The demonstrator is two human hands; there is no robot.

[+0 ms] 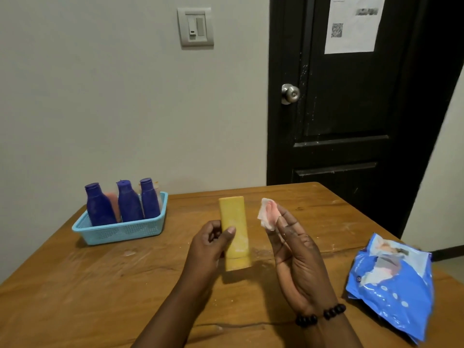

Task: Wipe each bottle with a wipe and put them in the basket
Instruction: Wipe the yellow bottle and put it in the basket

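In the head view, at the centre of the frame, the left hand point(213, 243) has its grip wrapped round the yellow bottle point(234, 232), held upright with its cap end down just above the surface point(100, 285), while to its right the right hand point(296, 259) pinches a crumpled wipe point(267, 213) at its fingertips, a little apart from the bottle. At middle left the blue basket point(120, 232) holds three dark blue bottles point(128, 203) standing upright, and at lower right lies a blue wipes pack point(391, 282).
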